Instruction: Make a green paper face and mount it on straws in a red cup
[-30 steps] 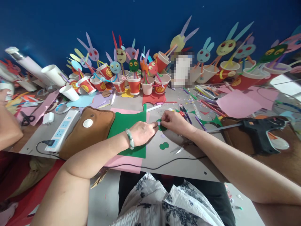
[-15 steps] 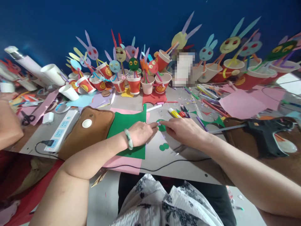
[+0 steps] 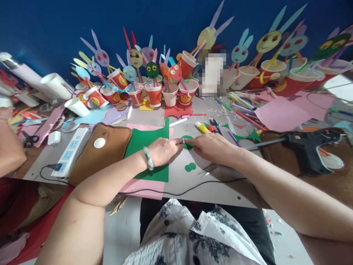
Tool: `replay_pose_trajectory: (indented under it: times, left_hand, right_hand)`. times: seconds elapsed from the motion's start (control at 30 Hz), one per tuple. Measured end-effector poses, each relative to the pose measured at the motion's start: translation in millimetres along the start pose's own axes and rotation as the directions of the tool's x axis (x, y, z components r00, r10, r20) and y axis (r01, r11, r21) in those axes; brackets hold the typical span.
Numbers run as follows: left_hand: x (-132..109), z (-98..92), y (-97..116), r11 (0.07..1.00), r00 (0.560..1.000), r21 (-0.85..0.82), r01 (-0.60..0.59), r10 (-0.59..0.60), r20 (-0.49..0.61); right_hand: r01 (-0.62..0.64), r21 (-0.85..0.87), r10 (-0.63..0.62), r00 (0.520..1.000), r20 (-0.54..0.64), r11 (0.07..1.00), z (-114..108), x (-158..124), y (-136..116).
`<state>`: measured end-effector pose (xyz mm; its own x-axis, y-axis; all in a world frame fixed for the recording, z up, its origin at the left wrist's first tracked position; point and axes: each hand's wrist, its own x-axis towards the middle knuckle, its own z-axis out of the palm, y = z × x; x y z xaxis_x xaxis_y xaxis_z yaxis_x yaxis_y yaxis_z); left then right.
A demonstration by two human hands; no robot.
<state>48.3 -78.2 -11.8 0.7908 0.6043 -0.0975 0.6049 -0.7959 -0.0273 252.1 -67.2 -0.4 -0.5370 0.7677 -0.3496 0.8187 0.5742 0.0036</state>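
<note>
My left hand (image 3: 164, 150), a pale bangle on its wrist, rests on a green paper sheet (image 3: 146, 141) with its fingers curled, pinching the edge of a small green paper circle (image 3: 188, 143). My right hand (image 3: 211, 147) lies flatter on the grey table (image 3: 198, 184), its fingertips pressing the same circle from the right. A tiny pale bit sits between the fingertips; I cannot make out what it is. Two joined small green circles (image 3: 190, 167) lie just below the hands.
Rows of red and white paper cups with paper rabbit heads (image 3: 154, 88) stand at the back. A brown pouch (image 3: 102, 151) and power strip (image 3: 68, 152) lie left, a black glue gun (image 3: 309, 145) right, its cord along the front edge. Another person's arm (image 3: 9, 147) is far left.
My right hand has flattened and slid slightly right off a yellow glue stick, which now shows. Both hands stay at the green circle. The view has tilted a little.
</note>
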Motion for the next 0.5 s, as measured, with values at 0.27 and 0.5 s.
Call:
replay_pose_trajectory:
  times: [0.27, 0.5]
  left_hand:
    - [0.1, 3.6, -0.8, 1.000, 1.000, 0.027, -0.004, 0.004, -0.022]
    - [3.1, 7.9, -4.0, 1.000, 1.000, -0.006, -0.009, 0.009, -0.022]
  right_hand:
    - [-0.043, 0.110, 0.054, 0.994, -0.098, 0.993, -2.2, -3.7, 1.5]
    - [0.101, 0.212, -0.082, 0.992, -0.094, 0.972, -4.6, -7.7, 6.6]
